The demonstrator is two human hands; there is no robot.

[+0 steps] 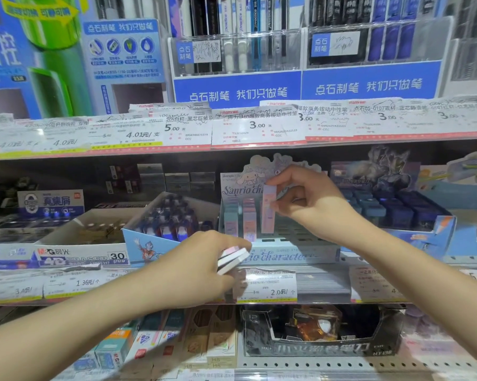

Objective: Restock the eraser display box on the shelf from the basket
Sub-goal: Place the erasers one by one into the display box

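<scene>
The right hand (309, 204) is pinching one tall pastel eraser (268, 210) upright between thumb and fingertips, its fingers closed on the upper part, and is holding it over the Sanrio eraser display box (284, 253) on the middle shelf. The eraser's lower end is sitting just above the box's slotted tray, right of the two short rows of erasers (240, 218) already standing at the box's left side. The left hand (201, 259) is waiting in front of the box's lower left corner, fingers curled shut around a small stack of spare erasers (233, 259). The basket is not in view. To seat this piece well, the hand is probably best keeping it vertical, lining its base with an empty slot beside the filled rows, then lowering straight so it is not knocking its neighbours. The printed face likely should be matching theirs. Most slots to the right of the filled rows are looking empty, so much restocking seems left.
</scene>
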